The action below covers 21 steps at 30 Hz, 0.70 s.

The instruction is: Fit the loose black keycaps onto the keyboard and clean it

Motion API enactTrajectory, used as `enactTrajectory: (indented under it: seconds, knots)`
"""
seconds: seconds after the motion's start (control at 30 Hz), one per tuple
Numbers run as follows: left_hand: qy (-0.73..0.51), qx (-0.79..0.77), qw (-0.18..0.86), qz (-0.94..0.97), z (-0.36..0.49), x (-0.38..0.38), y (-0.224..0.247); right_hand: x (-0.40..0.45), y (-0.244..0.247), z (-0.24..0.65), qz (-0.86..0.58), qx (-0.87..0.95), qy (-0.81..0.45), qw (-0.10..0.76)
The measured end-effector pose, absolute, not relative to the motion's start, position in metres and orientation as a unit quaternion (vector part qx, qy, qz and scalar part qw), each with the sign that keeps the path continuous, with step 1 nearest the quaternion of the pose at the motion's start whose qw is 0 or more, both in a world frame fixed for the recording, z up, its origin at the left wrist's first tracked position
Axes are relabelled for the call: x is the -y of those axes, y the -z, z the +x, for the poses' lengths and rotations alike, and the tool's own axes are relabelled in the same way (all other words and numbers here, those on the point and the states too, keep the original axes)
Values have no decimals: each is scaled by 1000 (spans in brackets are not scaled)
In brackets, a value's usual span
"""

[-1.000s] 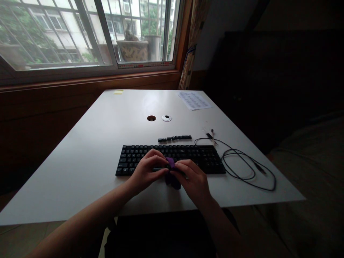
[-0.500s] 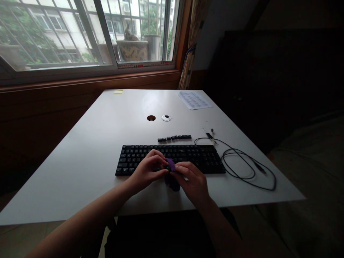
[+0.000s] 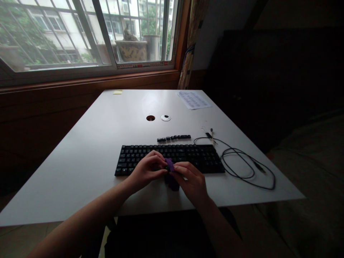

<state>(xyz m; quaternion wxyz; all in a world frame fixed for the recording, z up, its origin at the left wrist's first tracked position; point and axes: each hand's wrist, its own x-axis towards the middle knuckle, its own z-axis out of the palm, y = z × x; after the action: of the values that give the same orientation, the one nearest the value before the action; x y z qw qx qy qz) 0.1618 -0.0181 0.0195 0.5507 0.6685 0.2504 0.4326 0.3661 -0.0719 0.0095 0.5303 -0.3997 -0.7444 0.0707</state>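
A black keyboard [image 3: 209,159] lies across the front of the white table. Above its near edge, both my hands meet with fingers pinched. My right hand [image 3: 192,181] is closed on a purple cloth [image 3: 170,164], whose darker end hangs down below the fingers. My left hand [image 3: 147,168] pinches a small dark piece against the cloth; it looks like a keycap, though the fingers mostly cover it. Just behind the keyboard stands a row of loose black keycaps [image 3: 174,138].
A coiled black cable [image 3: 242,175] lies right of the keyboard, with a cotton swab [image 3: 212,134] near it. Farther back are a cable hole [image 3: 151,118], its white cover [image 3: 166,118], printed sheets [image 3: 195,100] and a yellow sticky note [image 3: 117,92]. The table [image 3: 88,143] faces a window.
The purple cloth has shifted and bunched slightly between my fingers. Both hands keep nearly the same place and grip.
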Motion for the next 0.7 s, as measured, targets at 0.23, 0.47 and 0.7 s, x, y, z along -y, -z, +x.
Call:
enactTrajectory:
  seconds: [0.23, 0.47, 0.7]
  knots:
    - [-421, -251, 540, 684, 161, 17, -21, 72, -9, 366, -398, 747, -72, 528]
    - [-419, -250, 531, 693, 160, 18, -20, 72, -8, 365, -401, 751, -66, 520]
    - [-416, -248, 551, 680, 161, 18, -17, 71, -8, 364, -401, 751, -40, 523]
